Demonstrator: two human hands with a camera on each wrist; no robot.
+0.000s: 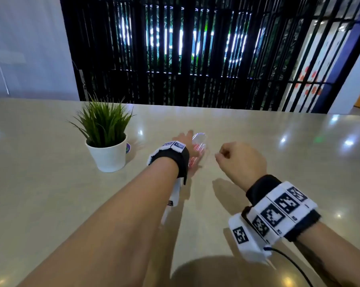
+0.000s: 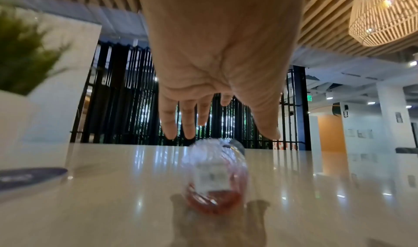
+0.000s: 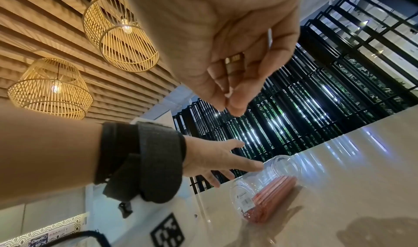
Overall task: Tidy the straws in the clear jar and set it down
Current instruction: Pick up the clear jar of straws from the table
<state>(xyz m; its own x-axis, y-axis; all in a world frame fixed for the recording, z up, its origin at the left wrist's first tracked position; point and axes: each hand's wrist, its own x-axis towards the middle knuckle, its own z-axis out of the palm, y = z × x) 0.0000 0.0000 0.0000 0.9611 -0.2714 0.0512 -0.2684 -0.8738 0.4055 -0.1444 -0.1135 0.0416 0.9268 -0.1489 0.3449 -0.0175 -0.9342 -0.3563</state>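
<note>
A wide, glossy pale surface [image 1: 258, 154] fills the lower half of the head view, its near edge cut off. A green plant [image 1: 104, 123] in a white pot [image 1: 109, 156] stands at the left, well apart from the right hand. In the middle a clear jar [image 3: 267, 184] lies on its side on the surface, red straws [image 3: 274, 197] lying inside along its lower wall. From the head camera the jar is mostly hidden behind the left wrist strap; from the left wrist it is blurred, with only a white label legible as a patch. The left hand [image 2: 217, 72] hovers over the jar with an open grip, fingers spread and straight; contact with the glass cannot be made out. The right hand [image 1: 240, 160] hangs above the surface just right of the jar, fingers loosely curled, thumb meeting fingertips, holding nothing visible.
</note>
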